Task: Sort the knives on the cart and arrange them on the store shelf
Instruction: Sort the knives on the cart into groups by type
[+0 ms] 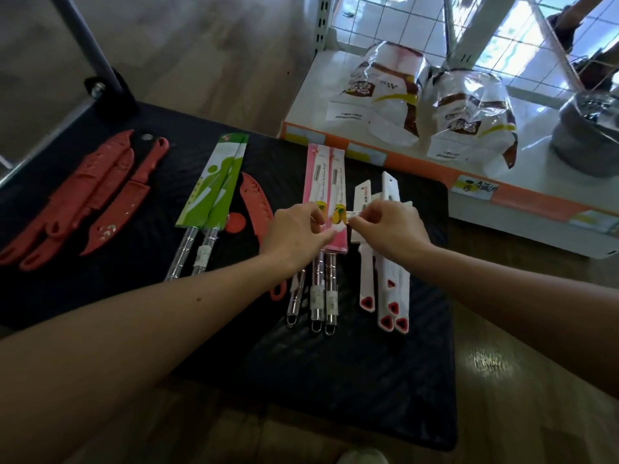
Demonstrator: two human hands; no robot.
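Knives lie in groups on the black cart top (pixel 335 380). Several red sheathed knives (pixel 93 192) are at the left, two green-sleeved knives (pixel 214 185) beside them, and one more red knife (pixel 256 205) partly under my left hand. Pink-sleeved knives with steel handles (pixel 323 175) lie in the middle, white knives with red-tipped handles (pixel 385 289) at the right. My left hand (pixel 294 234) pinches the pink sleeves' lower end. My right hand (pixel 388 229) pinches a small white tag or sleeve end over the white knives. The store shelf (pixel 522 192) stands behind.
On the white shelf board lie two plastic-wrapped packages (pixel 469 118) and a steel pot (pixel 589 135) at the right. Orange price strips run along the shelf edge. The cart's metal post (pixel 90 51) rises at the upper left. Wooden floor surrounds the cart.
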